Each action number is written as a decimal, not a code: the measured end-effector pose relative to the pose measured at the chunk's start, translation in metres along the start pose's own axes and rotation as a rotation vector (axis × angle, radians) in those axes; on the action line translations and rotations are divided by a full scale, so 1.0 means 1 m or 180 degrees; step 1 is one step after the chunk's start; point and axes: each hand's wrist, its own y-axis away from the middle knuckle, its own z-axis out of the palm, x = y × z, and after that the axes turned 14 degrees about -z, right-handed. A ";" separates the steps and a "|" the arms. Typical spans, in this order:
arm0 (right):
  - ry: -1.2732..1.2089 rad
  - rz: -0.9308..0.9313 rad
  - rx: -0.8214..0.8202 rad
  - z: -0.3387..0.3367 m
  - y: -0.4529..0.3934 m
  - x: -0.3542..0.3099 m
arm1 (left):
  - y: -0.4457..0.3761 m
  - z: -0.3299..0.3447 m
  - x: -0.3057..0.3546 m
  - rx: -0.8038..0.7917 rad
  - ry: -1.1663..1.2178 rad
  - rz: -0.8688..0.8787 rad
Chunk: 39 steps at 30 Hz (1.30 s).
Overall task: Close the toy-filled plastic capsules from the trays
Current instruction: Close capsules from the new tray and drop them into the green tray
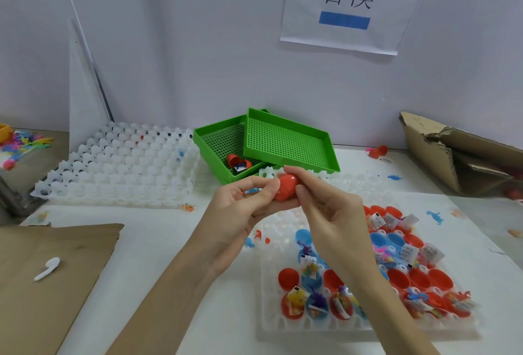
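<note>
A red plastic capsule [286,187] is held above the table between both hands, its two halves pressed together. My left hand [243,213] cups it from below and the left with curled fingers. My right hand [325,207] pinches its right end with thumb and forefinger. Below them lies a white cell tray [271,323] holding several open red and blue capsule halves [418,278] with small toys and paper slips in them. One open red capsule [239,161] lies in a green perforated tray [215,139].
A second green tray [285,142] leans over the first. Stacked empty white cell trays [119,162] sit at the back left. Brown cardboard [51,269] with a white earbud [46,268] lies front left; a torn cardboard box [464,153] stands right. Loose toys dot the table.
</note>
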 end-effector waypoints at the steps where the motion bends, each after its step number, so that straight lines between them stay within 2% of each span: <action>1: 0.0076 -0.0044 -0.0046 0.002 0.001 -0.001 | 0.000 0.000 0.000 0.0034 -0.0021 0.0023; 7: 0.0888 -0.0495 -0.0037 0.011 0.005 -0.007 | -0.001 0.001 -0.003 0.0359 -0.0354 0.0056; 11: 0.1212 -0.0682 0.0067 0.012 0.003 -0.011 | -0.001 -0.002 -0.001 0.0061 -0.0119 -0.0304; 15: 0.1382 -0.0633 -0.0081 0.008 0.003 -0.011 | 0.000 -0.004 0.000 -0.0224 0.0094 -0.0583; 20: 0.1636 -0.0624 -0.0298 0.006 0.004 -0.005 | 0.001 -0.004 0.001 -0.0203 0.0260 -0.0671; 24: 0.1626 -0.0825 -0.0241 0.006 0.004 -0.007 | -0.001 -0.001 -0.001 -0.0299 0.0407 -0.0768; 33: 0.1561 -0.0739 -0.0254 0.007 0.003 -0.008 | 0.000 0.002 0.000 -0.0239 0.0304 -0.0589; 39: 0.1685 -0.0641 -0.0343 0.006 0.003 -0.006 | 0.003 -0.001 0.001 0.0034 -0.0328 -0.0343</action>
